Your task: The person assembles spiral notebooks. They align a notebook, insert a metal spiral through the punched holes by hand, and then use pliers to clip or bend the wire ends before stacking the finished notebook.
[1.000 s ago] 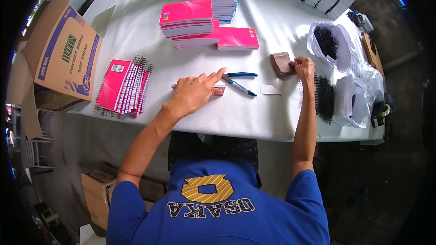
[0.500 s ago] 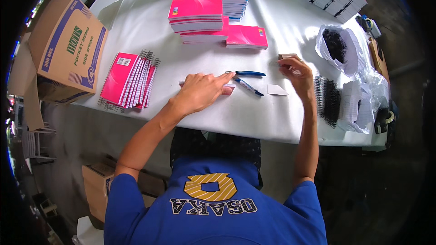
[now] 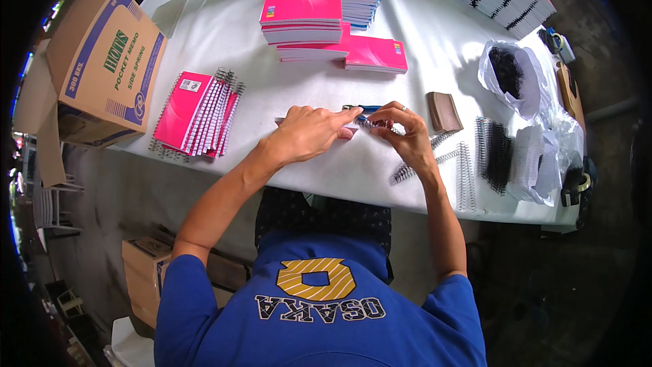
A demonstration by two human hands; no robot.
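Fingers of the right hand [image 3: 407, 137] pinch what seems a dark coil [image 3: 371, 124] at three o'clock from the pink notepad [image 3: 348, 133]. Left hand [image 3: 304, 134] clasps it, fingers curled.

Open cardboard box [image 3: 102, 85] at left, blue notebook stack [image 3: 358, 0] farther back, brown carton [image 3: 144, 282] lower left

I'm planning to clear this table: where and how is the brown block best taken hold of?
Probably by its long sides, with the right hand coming down from above. The brown block lies longer front to back than across, its top exposed, while loose coils on its near side could snag a low approach.
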